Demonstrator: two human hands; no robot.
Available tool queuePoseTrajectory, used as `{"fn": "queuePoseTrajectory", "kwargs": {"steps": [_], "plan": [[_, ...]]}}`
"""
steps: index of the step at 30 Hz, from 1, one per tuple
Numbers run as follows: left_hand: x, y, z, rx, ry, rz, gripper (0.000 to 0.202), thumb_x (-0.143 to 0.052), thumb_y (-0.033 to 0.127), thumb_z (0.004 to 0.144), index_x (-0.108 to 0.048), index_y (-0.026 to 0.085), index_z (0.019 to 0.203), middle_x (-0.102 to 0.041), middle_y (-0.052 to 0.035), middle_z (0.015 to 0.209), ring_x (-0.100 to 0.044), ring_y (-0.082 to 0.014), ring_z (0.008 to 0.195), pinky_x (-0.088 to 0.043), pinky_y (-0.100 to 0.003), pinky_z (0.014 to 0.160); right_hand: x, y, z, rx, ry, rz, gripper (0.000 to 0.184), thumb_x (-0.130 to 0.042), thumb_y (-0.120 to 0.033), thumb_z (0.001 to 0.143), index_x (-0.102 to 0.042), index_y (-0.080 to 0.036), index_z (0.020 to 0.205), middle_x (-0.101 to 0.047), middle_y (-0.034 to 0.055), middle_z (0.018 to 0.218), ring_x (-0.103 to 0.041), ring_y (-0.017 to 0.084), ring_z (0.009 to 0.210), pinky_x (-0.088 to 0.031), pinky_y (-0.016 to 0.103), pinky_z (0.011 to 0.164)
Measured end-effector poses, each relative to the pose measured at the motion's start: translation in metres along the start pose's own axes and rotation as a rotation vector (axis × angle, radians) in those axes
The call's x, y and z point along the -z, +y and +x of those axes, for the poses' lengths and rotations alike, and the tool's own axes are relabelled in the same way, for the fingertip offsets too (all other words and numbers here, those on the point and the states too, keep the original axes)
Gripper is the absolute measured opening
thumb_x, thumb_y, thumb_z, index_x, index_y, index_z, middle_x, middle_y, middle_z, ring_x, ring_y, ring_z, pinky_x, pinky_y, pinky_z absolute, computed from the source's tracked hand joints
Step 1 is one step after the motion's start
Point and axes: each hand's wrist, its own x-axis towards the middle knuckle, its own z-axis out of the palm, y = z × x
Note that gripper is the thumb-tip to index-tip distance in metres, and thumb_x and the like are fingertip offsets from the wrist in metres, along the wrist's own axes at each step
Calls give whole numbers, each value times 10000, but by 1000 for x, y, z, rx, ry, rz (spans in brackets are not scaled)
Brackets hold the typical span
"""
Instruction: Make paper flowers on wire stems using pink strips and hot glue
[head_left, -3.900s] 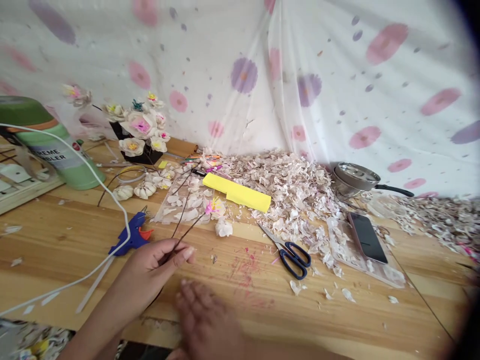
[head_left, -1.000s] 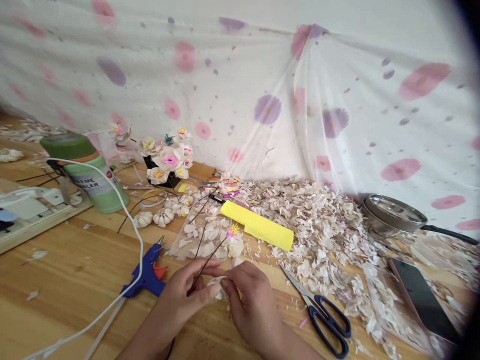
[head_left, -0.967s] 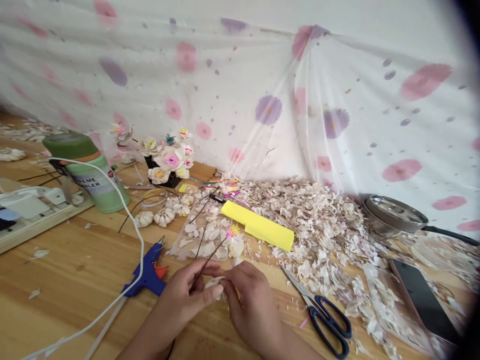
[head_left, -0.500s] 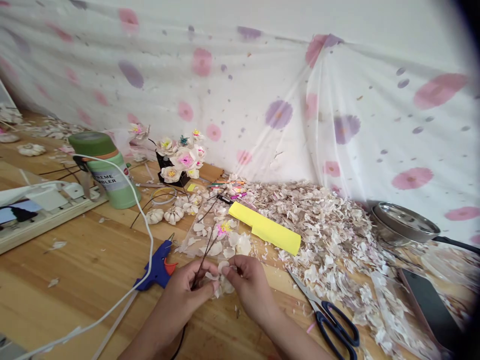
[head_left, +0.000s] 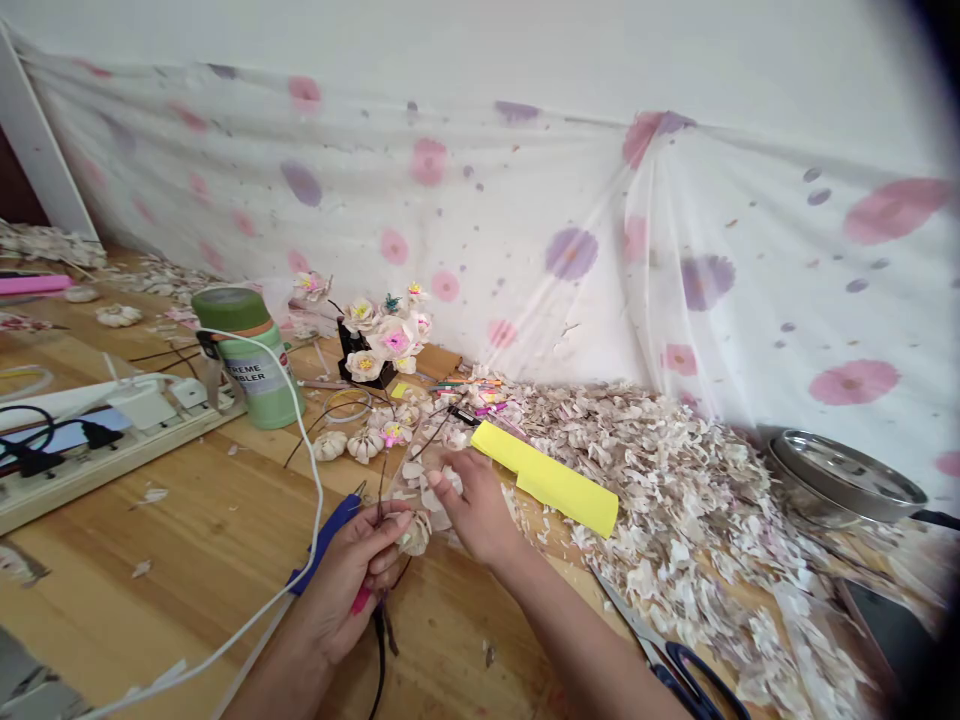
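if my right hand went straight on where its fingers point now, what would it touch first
Probably the loose, thin off-white papery petals just ahead of your bare right hand, though its height above them is unclear.

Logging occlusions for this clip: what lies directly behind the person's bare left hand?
Part of a blue plastic glue gun shows there on the brown wooden table, beyond the left hand. What the hand covers, including more of the gun, cannot be seen.

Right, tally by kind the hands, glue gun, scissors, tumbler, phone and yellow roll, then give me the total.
Left hand, right hand: 2
Glue gun: 1
Scissors: 1
Tumbler: 1
Phone: 1
Yellow roll: 1
Total: 7
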Motion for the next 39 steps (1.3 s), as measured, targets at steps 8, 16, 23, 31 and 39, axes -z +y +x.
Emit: {"fn": "queuePoseTrajectory", "kwargs": {"steps": [8, 16, 23, 31, 39], "plan": [[5, 1, 1, 77, 27, -160, 253, -767, 152, 673, -577, 118, 836, -459, 45, 675, -284, 20, 385, -217, -84, 327, -11, -8, -26, 24, -60, 238, 298, -621, -455, 818, -703, -170, 791, -618, 39, 737, -543, 155, 687, -427, 253, 628], [4, -2, 0, 135, -14, -166, 304, -791, 163, 643, -591, 118, 867, -440, 53, 688, -284, 28, 396, -203, -83, 334, -15, 6, -22, -64, -25, 399, 339, -550, -432, 846, -645, -169, 655, -610, 27, 654, -566, 148, 627, -455, 244, 584], [2, -4, -3, 138, -76, -7, 392, -847, 252, 586, -598, 130, 863, -402, 79, 593, -265, 13, 407, -147, -104, 370, -10, -2, -28, 38, 17, 144, 194, -541, -200, 840, -629, -166, 671, -587, 24, 684, -523, 153, 691, -407, 269, 663], [4, -4, -2, 85, -65, 93, 405, -816, 352, 612, -589, 145, 876, -422, 67, 653, -229, 15, 412, -103, -141, 390, -11, -3, -24, -20, -73, 80, 118, -600, -194, 816, -634, -163, 707, -569, -12, 641, -497, 114, 603, -368, 206, 547], [2, 11, 4, -51, -49, 253, 429, -774, 463, 636, -608, 158, 889, -369, 91, 537, -210, -26, 397, -124, -163, 383, -19, -9, -1, -11, -66, -14, 218, -560, -109, 783, -505, -174, 582, -465, -29, 592, -395, 120, 588, -252, 239, 554]]}}
